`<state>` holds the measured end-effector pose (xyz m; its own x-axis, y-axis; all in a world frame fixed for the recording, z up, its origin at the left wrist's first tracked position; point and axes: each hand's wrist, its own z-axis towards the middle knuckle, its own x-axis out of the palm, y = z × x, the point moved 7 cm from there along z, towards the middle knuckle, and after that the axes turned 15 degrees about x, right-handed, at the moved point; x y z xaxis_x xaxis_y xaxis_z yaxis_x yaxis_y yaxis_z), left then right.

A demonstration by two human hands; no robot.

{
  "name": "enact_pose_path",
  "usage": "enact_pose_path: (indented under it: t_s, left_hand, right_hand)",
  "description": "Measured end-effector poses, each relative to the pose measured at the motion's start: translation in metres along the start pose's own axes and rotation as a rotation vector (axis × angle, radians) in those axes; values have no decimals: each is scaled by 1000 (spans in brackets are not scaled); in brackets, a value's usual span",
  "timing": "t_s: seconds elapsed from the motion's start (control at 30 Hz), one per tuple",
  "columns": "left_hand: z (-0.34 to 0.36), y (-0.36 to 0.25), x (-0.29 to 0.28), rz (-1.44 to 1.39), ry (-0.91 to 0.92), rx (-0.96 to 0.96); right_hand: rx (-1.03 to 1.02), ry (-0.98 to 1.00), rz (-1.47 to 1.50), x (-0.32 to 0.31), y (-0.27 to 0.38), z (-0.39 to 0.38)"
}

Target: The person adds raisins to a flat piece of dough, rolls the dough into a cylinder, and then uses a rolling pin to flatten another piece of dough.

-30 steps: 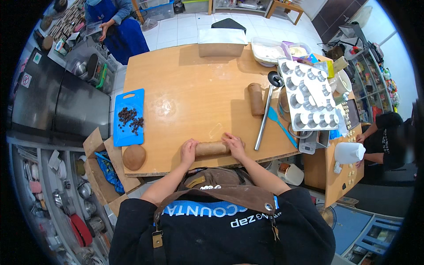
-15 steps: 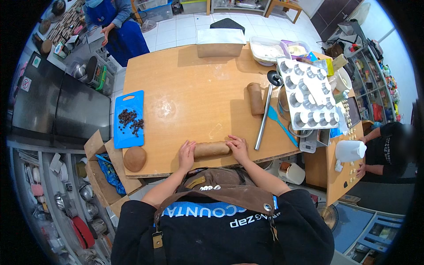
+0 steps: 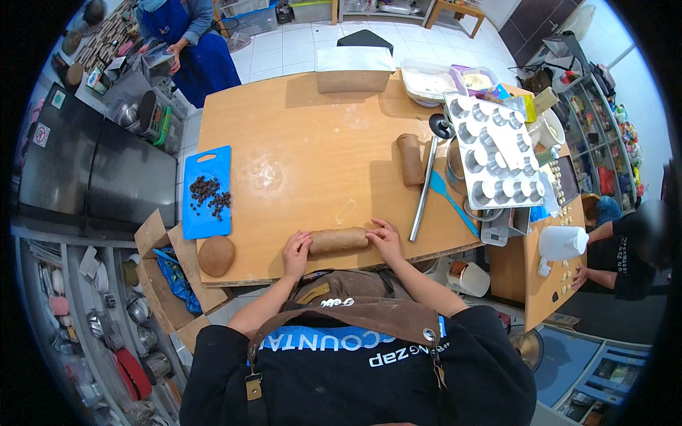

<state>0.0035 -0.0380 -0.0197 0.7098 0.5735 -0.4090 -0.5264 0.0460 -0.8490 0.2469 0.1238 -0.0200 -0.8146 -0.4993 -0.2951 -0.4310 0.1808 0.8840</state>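
A brown dough log (image 3: 339, 240) lies crosswise on the wooden table (image 3: 312, 163), close to the edge in front of me. My left hand (image 3: 296, 253) has its fingers bent against the log's left end. At the other end, my right hand (image 3: 384, 241) holds the log between thumb and fingers. To the left sits a smooth brown dough ball (image 3: 217, 256). A second dough log (image 3: 410, 160) lies farther off, right of the middle, beside a long silver rod (image 3: 424, 189) and a blue spatula (image 3: 445, 192).
Dark chips lie on a blue cutting board (image 3: 207, 160) at left. A muffin tin (image 3: 495, 150) rests over bowls at right, near a scale (image 3: 495, 235). A rectangular metal pan (image 3: 353, 82) stands at the far edge. Two other people work nearby, one far left, one right.
My hands have shifted slightly along the dough log, which has barely moved. The person at far left now holds a clear container. The person at right has moved their arms.
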Motion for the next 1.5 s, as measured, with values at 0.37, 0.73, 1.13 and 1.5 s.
enact_pose_path:
  t_s: [0.37, 0.73, 1.13, 1.5]
  left_hand:
    - [22, -13, -9, -120, -401, -107]
    - [45, 2, 26, 146, 296, -89]
    - [45, 5, 46, 267, 639, -325]
    - [57, -16, 60, 282, 705, -229]
  right_hand:
    - [-65, -141, 155, -11, 3, 4]
    - [-7, 16, -141, 8, 2, 28]
    - [102, 200, -373, 23, 21, 32]
    - [-13, 169, -468, 50, 31, 32]
